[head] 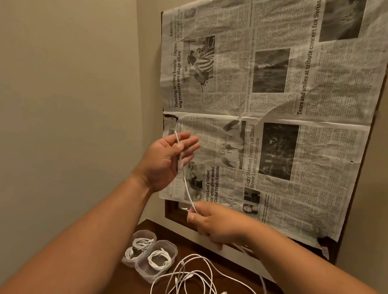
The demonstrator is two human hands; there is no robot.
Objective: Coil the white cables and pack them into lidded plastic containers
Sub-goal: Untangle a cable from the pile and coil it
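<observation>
Newsprint sheets (pixel 286 108) cover the upper right. Below, your dark counter (pixel 131 292) carries a loose tangle of white cables (pixel 198 287) at bottom centre, beside two open plastic containers (pixel 143 273) holding coils. Your left hand (pixel 163 162) is spread, one cable (pixel 186 188) across its palm. Your right hand (pixel 214 222) pinches it lower down.

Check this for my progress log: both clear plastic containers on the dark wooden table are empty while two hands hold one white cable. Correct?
Not empty: the head view shows both clear plastic containers holding coiled white cables. The rest stands: dark wooden table, left hand and right hand holding one white cable.
</observation>
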